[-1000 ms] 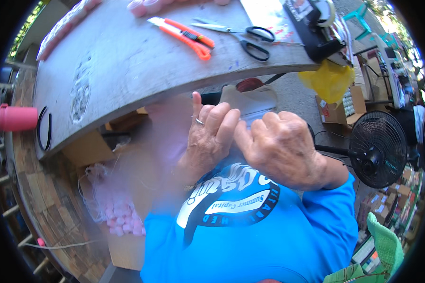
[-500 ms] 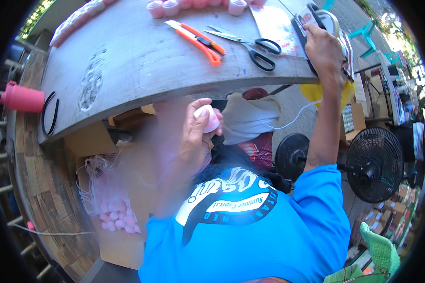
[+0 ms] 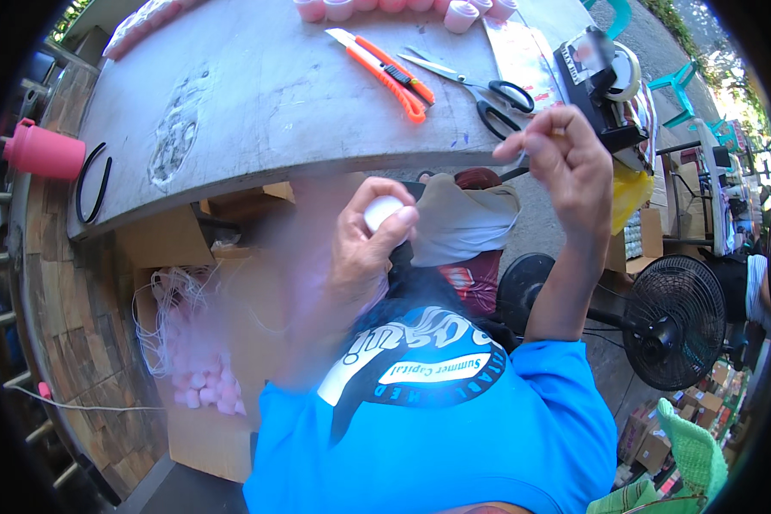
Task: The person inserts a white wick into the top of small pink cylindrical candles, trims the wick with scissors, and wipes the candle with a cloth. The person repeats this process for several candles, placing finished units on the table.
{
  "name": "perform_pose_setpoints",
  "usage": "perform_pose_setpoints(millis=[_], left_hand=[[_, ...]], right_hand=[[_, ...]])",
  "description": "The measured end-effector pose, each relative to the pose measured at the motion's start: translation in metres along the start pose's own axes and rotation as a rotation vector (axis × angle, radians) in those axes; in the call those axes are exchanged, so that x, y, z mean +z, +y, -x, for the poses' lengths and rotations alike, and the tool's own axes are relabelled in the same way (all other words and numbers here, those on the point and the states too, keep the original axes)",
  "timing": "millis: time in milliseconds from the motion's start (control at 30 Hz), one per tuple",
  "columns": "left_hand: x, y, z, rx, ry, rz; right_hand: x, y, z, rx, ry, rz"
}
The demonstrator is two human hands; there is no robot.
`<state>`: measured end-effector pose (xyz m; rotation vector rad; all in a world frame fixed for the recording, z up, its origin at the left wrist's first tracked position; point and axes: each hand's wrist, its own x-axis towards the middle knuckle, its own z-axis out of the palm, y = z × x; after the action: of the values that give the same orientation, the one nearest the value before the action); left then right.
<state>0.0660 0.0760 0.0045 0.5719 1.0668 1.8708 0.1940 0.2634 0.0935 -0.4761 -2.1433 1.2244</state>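
My left hand [image 3: 370,236] is wrapped round a small round tub [image 3: 383,212], its white end facing up, just off the table's near edge. In the air right of it, my right hand [image 3: 567,167] has thumb and forefinger pinched on what looks like a small piece of clear tape [image 3: 519,159]. Behind that hand stands a black tape dispenser [image 3: 593,73] with a roll of tape [image 3: 627,73]. Scissors [image 3: 471,81] with black handles lie on the table close to my right fingertips. An orange utility knife [image 3: 385,73] is beside them.
Pink tubs [image 3: 459,15] line the far edge of the grey table [image 3: 257,111]. A pink tumbler [image 3: 47,150] and a black strap [image 3: 92,184] are at the left. Below, a cardboard box [image 3: 210,441] holds pink pieces [image 3: 206,385]. A black fan [image 3: 675,321] stands at the right.
My right hand has come away from the tape dispenser, moving nearer and to the left with fingers pinched. The tub in my left hand has turned, its white end now showing.
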Motion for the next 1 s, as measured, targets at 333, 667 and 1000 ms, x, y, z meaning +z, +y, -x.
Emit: perform_pose_setpoints(millis=[333,667,1000], left_hand=[[0.035,0.017,0.0,-0.002,-0.074,-0.088],[0.018,0.016,-0.003,0.036,-0.19,-0.065],[0.022,0.018,0.001,-0.139,-0.143,0.823]], right_hand=[[0.052,-0.014,0.028,-0.054,-0.005,-0.334],[0.048,-0.008,0.034,-0.15,-0.141,-0.088],[0.062,-0.018,0.048,-0.265,0.082,0.121]])
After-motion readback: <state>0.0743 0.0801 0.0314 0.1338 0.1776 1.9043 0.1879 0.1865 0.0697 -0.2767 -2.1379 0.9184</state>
